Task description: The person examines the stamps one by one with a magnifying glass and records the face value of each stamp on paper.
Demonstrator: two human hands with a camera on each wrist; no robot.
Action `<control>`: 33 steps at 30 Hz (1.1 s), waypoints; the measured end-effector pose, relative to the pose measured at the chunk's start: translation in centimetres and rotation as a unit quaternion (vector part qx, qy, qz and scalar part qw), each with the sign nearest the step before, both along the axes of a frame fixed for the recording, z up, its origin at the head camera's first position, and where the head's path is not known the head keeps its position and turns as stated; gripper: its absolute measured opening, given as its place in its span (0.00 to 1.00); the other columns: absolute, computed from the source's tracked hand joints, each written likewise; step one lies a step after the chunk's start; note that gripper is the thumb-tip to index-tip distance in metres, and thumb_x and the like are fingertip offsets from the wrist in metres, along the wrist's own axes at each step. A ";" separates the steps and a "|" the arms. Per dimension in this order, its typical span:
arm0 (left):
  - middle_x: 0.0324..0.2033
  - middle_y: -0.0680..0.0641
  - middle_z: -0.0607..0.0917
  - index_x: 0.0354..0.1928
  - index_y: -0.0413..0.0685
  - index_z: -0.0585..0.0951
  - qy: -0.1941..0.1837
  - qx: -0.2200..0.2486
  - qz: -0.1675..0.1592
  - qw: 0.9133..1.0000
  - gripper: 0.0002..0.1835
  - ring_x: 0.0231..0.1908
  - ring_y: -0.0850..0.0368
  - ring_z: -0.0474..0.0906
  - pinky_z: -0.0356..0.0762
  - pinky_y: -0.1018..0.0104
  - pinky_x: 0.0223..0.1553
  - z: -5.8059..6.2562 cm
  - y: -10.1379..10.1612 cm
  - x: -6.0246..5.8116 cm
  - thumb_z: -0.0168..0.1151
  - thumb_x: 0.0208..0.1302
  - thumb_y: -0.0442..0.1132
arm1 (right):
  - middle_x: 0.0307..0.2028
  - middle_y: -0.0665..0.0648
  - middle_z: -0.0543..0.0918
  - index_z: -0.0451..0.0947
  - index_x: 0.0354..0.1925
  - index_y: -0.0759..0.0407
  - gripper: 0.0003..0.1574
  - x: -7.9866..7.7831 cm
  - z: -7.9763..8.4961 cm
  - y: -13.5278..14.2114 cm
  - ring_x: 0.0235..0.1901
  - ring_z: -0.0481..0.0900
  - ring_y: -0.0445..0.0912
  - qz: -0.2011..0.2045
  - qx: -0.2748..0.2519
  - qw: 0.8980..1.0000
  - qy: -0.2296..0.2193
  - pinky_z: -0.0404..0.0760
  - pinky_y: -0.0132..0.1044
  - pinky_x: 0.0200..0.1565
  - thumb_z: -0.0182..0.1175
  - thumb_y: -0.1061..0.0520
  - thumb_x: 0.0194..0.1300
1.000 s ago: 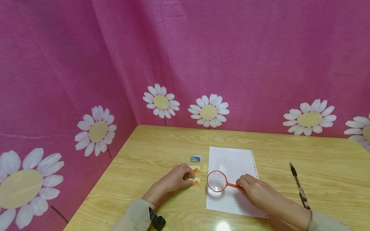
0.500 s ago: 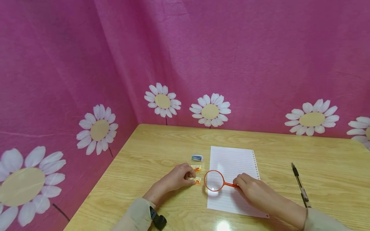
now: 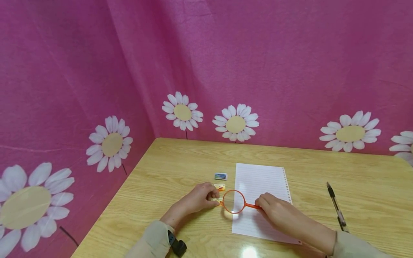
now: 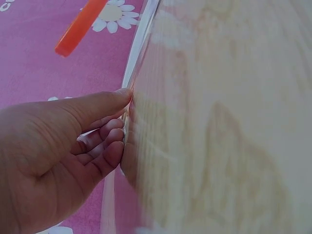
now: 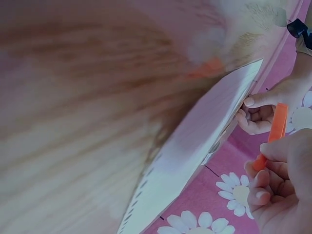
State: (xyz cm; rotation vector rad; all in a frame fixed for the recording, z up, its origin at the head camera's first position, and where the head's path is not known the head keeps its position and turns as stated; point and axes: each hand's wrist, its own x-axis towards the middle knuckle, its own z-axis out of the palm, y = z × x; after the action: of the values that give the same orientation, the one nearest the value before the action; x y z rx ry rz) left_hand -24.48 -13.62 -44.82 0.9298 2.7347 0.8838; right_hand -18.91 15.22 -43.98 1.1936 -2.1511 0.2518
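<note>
In the head view my right hand (image 3: pixel 279 213) pinches the handle of an orange magnifying glass (image 3: pixel 252 205). Its round lens hangs over the left edge of a lined paper sheet (image 3: pixel 258 179) and the nearest stamp. My left hand (image 3: pixel 201 197) rests on the table at the left, fingers bent and thumb tip touching that yellow-orange stamp (image 3: pixel 221 203), which is partly hidden. Another yellow-orange stamp (image 3: pixel 220 187) lies just behind, by the fingers, and a blue-green stamp (image 3: pixel 221 176) farthest back. In the left wrist view, the left thumb (image 4: pixel 109 102) reaches the tabletop.
A black-tipped clear pen (image 3: pixel 336 206) lies right of the sheet on the wooden table (image 3: pixel 180 157). A pink curtain (image 3: pixel 274 64) with daisies borders the back and left. On the left wrist is a black strap with a small device (image 3: pixel 177 247).
My right hand has moved the magnifying glass leftward, from over the paper to the edge of the nearest stamp. The left hand has stayed in place by the stamps.
</note>
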 end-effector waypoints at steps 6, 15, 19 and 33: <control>0.30 0.49 0.78 0.36 0.43 0.81 0.005 0.002 -0.004 1.000 0.07 0.31 0.66 0.69 0.69 0.77 0.34 0.1 0.0 0.0 0.71 0.58 0.35 | 0.29 0.47 0.72 0.74 0.33 0.56 0.31 -0.1 0.2 -0.6 0.29 0.72 0.37 0.007 -0.002 1.000 0.002 0.73 0.24 0.30 0.27 0.48 0.79; 0.30 0.50 0.78 0.35 0.44 0.81 0.006 0.004 -0.004 1.000 0.06 0.31 0.66 0.69 0.69 0.77 0.34 0.0 0.1 0.0 0.70 0.58 0.33 | 0.29 0.46 0.72 0.73 0.33 0.56 0.29 -0.2 0.0 -1.0 0.29 0.71 0.37 0.014 0.000 1.000 -0.005 0.72 0.23 0.29 0.29 0.48 0.79; 0.30 0.51 0.76 0.35 0.44 0.81 0.007 0.002 -0.002 1.000 0.06 0.30 0.66 0.68 0.69 0.77 0.33 -0.1 0.1 0.0 0.70 0.58 0.34 | 0.29 0.46 0.72 0.73 0.34 0.56 0.29 -0.2 0.0 -1.2 0.29 0.71 0.37 0.014 0.002 1.000 -0.002 0.73 0.23 0.29 0.28 0.49 0.79; 0.29 0.53 0.73 0.35 0.45 0.80 -0.010 -0.001 0.012 1.000 0.06 0.30 0.67 0.66 0.68 0.77 0.33 -0.2 0.1 0.0 0.69 0.59 0.34 | 0.29 0.47 0.72 0.73 0.34 0.56 0.29 -0.4 0.1 -1.6 0.29 0.71 0.36 0.012 0.019 1.000 -0.008 0.74 0.23 0.30 0.29 0.48 0.79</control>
State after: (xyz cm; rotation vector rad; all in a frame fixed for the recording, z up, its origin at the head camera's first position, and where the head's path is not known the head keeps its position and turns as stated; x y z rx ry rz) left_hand -24.52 -13.57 -45.01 0.8849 2.7351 0.8890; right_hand -19.26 13.60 -43.85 1.2440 -2.1645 0.2329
